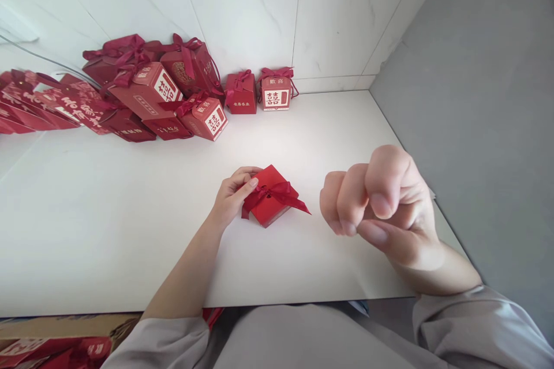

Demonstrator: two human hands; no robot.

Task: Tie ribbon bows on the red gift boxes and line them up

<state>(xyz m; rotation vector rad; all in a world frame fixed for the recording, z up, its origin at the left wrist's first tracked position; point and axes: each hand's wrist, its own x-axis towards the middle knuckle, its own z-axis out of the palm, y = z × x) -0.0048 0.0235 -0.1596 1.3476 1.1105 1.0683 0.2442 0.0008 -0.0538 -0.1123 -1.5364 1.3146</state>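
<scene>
A small red gift box [272, 206] tied with a dark red ribbon bow lies in the middle of the white table [108, 225]. My left hand [234, 195] grips the box by its left edge, thumb on top. My right hand [381, 204] is raised close to the camera, to the right of the box and clear of it. Its fingers are curled loosely toward the palm and nothing shows inside them.
Several finished red boxes with ribbons [173, 98] are piled at the back left against the marble wall, two more [275, 91] standing apart. Flat red box blanks [38, 106] lie at far left. A cardboard carton [64, 334] sits below the table's front edge.
</scene>
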